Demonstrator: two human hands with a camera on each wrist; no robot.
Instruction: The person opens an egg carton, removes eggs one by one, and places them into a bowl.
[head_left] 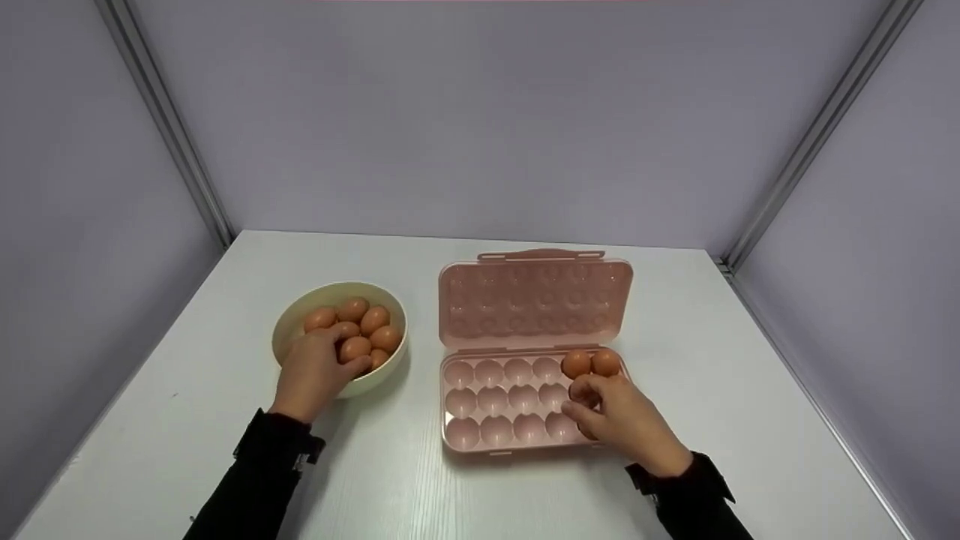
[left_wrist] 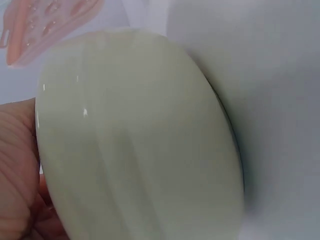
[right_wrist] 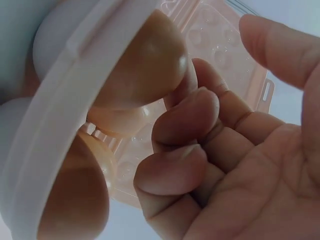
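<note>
My left hand (head_left: 311, 371) reaches over the near rim of a pale cream bowl (head_left: 287, 330) of brown eggs. Its thumb and fingers lie on either side of one egg (head_left: 355, 349). In the left wrist view the bowl's wall hides most of the fingers. My right hand (head_left: 619, 416) is over the right end of a pink egg carton (head_left: 480, 450). In the right wrist view its curled fingers (right_wrist: 172, 172) are beside a brown egg (right_wrist: 150, 65) seated in the carton, and the thumb (right_wrist: 280, 47) stands well apart. Two eggs (head_left: 577, 364) show in the back right corner; others are partly hidden by the hand.
The carton's dimpled lid (head_left: 536, 300) stands raised at the back. Several bare cups (head_left: 493, 401) fill its left and middle part. Both containers stand on a white table (head_left: 390, 480), with grey-white panels (head_left: 480, 120) behind and at the sides.
</note>
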